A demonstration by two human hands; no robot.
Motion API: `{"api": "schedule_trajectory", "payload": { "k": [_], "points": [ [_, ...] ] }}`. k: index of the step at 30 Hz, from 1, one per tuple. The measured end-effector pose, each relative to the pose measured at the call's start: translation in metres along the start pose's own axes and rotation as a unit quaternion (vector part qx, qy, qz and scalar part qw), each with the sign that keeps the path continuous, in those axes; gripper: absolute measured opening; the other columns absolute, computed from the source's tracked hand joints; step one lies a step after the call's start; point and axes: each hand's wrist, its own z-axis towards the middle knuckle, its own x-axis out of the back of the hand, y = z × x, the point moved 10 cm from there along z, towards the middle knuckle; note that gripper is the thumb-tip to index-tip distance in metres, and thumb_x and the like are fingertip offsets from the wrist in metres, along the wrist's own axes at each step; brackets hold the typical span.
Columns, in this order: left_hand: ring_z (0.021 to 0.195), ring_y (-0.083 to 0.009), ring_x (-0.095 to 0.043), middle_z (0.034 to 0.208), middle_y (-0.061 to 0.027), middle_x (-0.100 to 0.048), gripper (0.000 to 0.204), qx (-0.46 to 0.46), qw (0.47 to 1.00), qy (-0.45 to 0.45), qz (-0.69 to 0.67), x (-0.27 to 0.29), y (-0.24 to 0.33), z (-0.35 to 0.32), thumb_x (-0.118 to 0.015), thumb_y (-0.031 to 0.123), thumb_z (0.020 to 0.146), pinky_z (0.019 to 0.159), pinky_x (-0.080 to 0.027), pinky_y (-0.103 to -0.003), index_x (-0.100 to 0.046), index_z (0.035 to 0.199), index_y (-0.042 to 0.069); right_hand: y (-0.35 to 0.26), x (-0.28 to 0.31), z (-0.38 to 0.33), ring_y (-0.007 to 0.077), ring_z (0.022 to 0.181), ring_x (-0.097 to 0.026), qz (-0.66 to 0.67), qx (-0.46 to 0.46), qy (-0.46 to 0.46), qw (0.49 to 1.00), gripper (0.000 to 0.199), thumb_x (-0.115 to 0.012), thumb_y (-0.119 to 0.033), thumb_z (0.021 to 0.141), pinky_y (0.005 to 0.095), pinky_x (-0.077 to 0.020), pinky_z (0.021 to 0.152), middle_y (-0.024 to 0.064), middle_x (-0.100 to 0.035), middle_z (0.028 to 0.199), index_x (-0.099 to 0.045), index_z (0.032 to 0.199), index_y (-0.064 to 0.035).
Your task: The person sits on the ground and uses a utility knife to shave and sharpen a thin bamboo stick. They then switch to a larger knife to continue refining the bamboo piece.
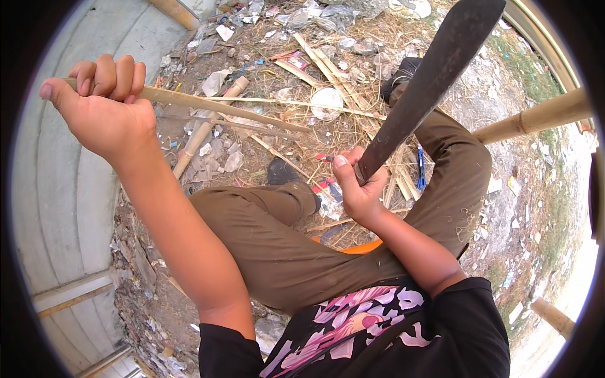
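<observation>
Raised at the far left, my left hand (110,94) is wrapped round one end of a long flat bamboo strip (217,107). The strip slants down to the right toward the middle, above the littered ground. My right hand (362,189) grips a machete (435,82) in front of my body. Its dark, broad blade points up and to the right, away from the bamboo strip; most of its handle is hidden in my fist. A small red piece (324,157) shows beside that hand, and I cannot tell whether it belongs to the machete.
My bent legs in brown trousers (271,242) frame the work spot. Split bamboo pieces (328,69), a round bamboo length (201,138), a white disc (326,103) and a blue cutter knife (421,167) lie about. A bamboo pole (529,120) stands right; a grey wall (60,170) left.
</observation>
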Motion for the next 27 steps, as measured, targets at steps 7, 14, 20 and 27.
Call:
{"api": "schedule_trajectory", "payload": {
  "k": [7,14,20,27],
  "points": [
    [0.053,-0.0096,-0.011,0.057,0.0036,-0.017,0.063,0.021,0.999,-0.016,-0.022,-0.008,-0.010,0.006,-0.048,0.068,0.097,0.049,-0.013,-0.028,-0.027,0.071,0.014,0.165,0.043,-0.051,0.0098,0.051,-0.043,-0.304,-0.351,-0.073,0.882,0.030,-0.065,-0.023,0.083,0.0341,-0.0355,0.048,-0.0015,-0.047,0.054,-0.055,0.062,-0.0043],
    [0.054,-0.0104,-0.011,0.058,0.0030,-0.018,0.059,-0.015,1.000,-0.010,0.014,0.000,-0.002,0.007,-0.040,0.064,0.101,0.050,-0.014,-0.028,-0.028,0.073,0.013,-0.001,0.000,0.011,0.0069,0.051,-0.041,-0.106,-0.152,-0.018,0.982,0.029,-0.066,-0.010,0.093,0.0281,-0.0337,0.048,-0.0031,-0.046,0.052,-0.051,0.068,-0.0042],
    [0.054,-0.0111,-0.011,0.058,0.0030,-0.017,0.059,0.008,0.998,-0.050,-0.023,-0.014,-0.008,0.007,-0.039,0.064,0.101,0.050,-0.013,-0.028,-0.029,0.072,0.013,0.097,-0.013,-0.034,0.0112,0.048,-0.040,-0.115,-0.214,-0.085,0.966,0.027,-0.063,-0.011,0.091,0.0342,-0.0338,0.047,0.0008,-0.047,0.052,-0.053,0.068,-0.0031],
    [0.054,-0.0115,-0.009,0.058,0.0031,-0.016,0.059,0.024,0.998,0.005,-0.050,0.001,-0.019,0.013,-0.038,0.063,0.102,0.050,-0.012,-0.029,-0.028,0.072,0.014,0.091,0.003,-0.022,0.0187,0.046,-0.046,-0.272,-0.282,-0.107,0.914,0.033,-0.063,-0.022,0.082,0.0392,-0.0373,0.048,0.0087,-0.049,0.052,-0.053,0.059,-0.0004]
  ]
}}
